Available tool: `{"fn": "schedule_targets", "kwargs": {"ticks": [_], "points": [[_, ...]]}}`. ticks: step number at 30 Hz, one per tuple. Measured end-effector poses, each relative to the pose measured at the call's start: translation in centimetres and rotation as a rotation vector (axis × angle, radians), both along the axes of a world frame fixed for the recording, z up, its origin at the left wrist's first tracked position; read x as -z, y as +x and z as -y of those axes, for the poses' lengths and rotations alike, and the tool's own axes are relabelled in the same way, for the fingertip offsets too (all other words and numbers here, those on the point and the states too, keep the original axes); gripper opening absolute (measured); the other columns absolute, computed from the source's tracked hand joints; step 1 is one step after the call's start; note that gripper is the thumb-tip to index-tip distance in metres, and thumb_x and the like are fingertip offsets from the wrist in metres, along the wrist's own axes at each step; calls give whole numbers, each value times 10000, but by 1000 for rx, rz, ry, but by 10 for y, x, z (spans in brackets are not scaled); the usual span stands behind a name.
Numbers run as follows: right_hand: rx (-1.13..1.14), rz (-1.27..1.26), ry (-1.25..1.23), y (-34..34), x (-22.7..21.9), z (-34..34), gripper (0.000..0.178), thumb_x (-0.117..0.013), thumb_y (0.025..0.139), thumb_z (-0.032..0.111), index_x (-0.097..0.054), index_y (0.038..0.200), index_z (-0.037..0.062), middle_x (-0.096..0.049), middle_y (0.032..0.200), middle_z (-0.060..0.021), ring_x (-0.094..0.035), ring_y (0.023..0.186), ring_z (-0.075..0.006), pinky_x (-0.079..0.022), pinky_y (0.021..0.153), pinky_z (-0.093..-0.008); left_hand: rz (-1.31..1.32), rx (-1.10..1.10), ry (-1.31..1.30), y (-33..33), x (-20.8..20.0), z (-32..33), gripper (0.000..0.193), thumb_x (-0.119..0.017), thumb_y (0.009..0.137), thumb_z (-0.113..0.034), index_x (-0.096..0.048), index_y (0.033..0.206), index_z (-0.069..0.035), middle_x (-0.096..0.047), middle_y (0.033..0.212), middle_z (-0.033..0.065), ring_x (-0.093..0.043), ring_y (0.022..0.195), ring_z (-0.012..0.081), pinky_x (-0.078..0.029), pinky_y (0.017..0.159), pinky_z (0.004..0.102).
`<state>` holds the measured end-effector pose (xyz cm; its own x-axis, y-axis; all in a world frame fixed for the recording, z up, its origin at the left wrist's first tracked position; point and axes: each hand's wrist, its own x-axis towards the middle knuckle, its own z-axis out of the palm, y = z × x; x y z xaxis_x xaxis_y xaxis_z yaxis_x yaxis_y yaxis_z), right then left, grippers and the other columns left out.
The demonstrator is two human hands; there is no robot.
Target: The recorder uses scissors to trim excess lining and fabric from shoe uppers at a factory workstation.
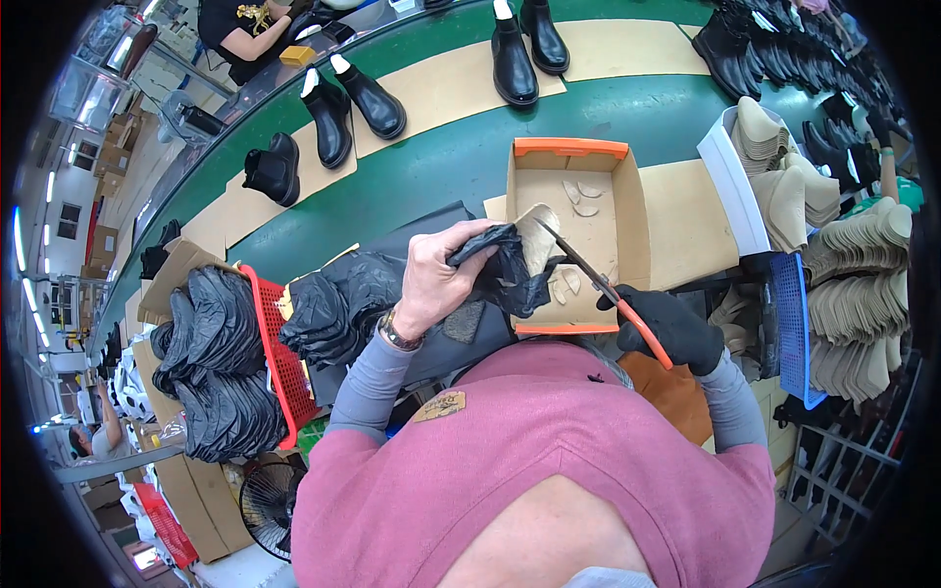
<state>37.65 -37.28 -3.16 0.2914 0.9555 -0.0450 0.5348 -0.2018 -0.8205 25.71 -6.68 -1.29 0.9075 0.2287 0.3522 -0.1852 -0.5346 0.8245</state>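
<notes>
My bare left hand (pixel 441 279), with a watch at its wrist, grips a crumpled black leather-like piece (pixel 510 274). A pale beige insole-shaped piece (pixel 536 240) sticks out of it, its far end rounded. In a black glove, my right hand (pixel 671 328) is closed round scissors (pixel 642 328) with orange-red handles. Their blades reach up to the left, against the beige piece; whether they are parted I cannot tell. Below the blades stands a cardboard box (pixel 635 211) with orange end edges. Several beige crescent-shaped offcuts (pixel 585 210) lie in it.
Crumpled black pieces (pixel 333 314) lie left of my hand, more beside a red basket (pixel 274 343). Stacked beige insoles (pixel 853 284) fill the right side, near a blue basket (pixel 792 328). Black boots (pixel 515 64) stand along the green conveyor (pixel 441 147). Another person (pixel 250 34) sits beyond it.
</notes>
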Motion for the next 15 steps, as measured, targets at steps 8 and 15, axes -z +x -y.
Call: {"fn": "schedule_targets", "kwargs": {"ticks": [8,15], "points": [[70,-55,-22,-4,-1,-8,496,-662,857,412,-599,1130,3,-647,908,-208,-621,811,-383,-473,716,-416,-104,44,-161,-1,4,4,265,-668,821,24,-693,1083,-12,-729,860,105,-676,752,106,-526,693,241],[79,-206,35,-7,-1,-16,399,-692,847,372,-611,946,-6,-620,839,-189,-599,727,-356,-462,659,-405,-161,59,-198,-2,1,0,244,-674,840,12,-691,1083,5,-730,888,71,-642,807,72,-524,733,239]]}}
